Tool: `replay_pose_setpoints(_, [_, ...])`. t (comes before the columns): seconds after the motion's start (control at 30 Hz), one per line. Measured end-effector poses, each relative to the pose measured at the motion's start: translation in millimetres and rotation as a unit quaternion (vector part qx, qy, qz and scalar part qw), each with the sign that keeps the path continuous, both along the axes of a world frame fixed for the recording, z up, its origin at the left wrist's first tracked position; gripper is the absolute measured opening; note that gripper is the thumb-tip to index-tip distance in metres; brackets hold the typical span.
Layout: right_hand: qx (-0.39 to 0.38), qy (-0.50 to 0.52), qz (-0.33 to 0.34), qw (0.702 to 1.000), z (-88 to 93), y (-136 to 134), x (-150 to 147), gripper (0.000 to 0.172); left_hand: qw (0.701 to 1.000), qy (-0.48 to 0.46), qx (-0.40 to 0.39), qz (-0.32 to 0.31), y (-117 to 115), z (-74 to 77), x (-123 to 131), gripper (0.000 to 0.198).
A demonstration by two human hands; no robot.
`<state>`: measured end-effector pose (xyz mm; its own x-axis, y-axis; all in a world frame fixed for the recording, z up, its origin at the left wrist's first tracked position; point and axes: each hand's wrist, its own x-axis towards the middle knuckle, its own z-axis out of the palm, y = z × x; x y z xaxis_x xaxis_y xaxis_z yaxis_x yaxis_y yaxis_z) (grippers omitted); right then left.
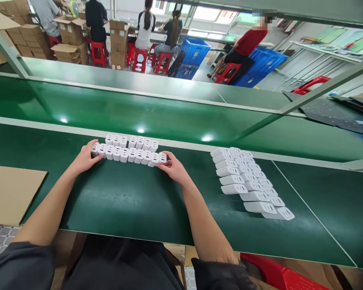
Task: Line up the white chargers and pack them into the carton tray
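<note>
A front row of white two-port USB chargers (124, 154) stands upright on the green tabletop (130, 201), packed side by side. My left hand (86, 158) grips the left end of this row, thumb in front and fingers behind. At the opposite end, my right hand (173, 166) has its thumb and fingers closed around the last charger. Behind them is a shorter back row of the same chargers (140, 142), with a small gap partway along. To my right, a larger block of white chargers (248, 181) stands in slanting columns.
A flat cardboard sheet (15, 193) lies at the left. Beyond the pale rail runs a green belt-like surface (169, 117). Metal frame posts (326, 86) slant across the right. People sit on red stools (139, 60) farther off, near cartons and blue crates (195, 52).
</note>
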<state>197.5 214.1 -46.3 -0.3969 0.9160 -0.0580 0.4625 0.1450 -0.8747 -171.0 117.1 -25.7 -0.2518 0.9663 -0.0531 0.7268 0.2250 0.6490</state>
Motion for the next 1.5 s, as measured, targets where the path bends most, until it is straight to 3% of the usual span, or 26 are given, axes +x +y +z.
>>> replay_pose_setpoints(0.13, [-0.008,-0.003,0.019,1.000,0.1,-26.4,19.5,0.046,1.000,0.006,-0.006,0.002,-28.7,1.7,15.2,0.081])
replay_pose_setpoints(0.4, [-0.027,0.050,0.037,0.998,-7.1,-111.8,48.2,0.048,0.998,0.012,-0.017,0.059,-131.9,0.3,49.7,0.076])
replay_pose_setpoints(0.57, [-0.066,0.086,0.037,0.993,-2.9,-132.8,55.2,0.056,0.995,-0.030,-0.039,0.092,-158.9,-0.4,52.4,0.080])
replay_pose_setpoints(0.8, [-0.032,0.082,0.049,0.995,0.1,-128.8,69.7,0.058,0.994,-0.055,0.010,0.089,-165.0,-8.3,49.9,0.080])
replay_pose_setpoints(1.0, [0.031,0.034,0.097,0.994,3.0,-122.3,67.2,0.050,0.994,0.063,0.063,0.062,-162.6,9.6,61.0,0.086])
replay_pose_setpoints(1.13, [0.062,-0.007,0.161,0.985,9.3,-110.8,64.7,0.056,0.978,0.138,0.151,-0.036,-146.6,25.9,83.4,0.074])
replay_pose_setpoints(1.27, [0.090,-0.057,0.224,0.969,25.9,-95.3,69.3,0.068,0.959,0.150,0.168,-0.173,-119.2,30.7,121.1,0.061])
replay_pose_setpoints(1.37, [0.155,-0.094,0.273,0.945,42.5,-82.3,64.9,0.073,0.946,0.167,0.162,-0.226,-99.4,26.0,144.3,0.060])
replay_pose_setpoints(1.5, [0.236,-0.161,0.399,0.871,57.7,-69.3,45.4,0.084,0.946,0.183,0.112,-0.242,-83.2,18.2,155.3,0.056])
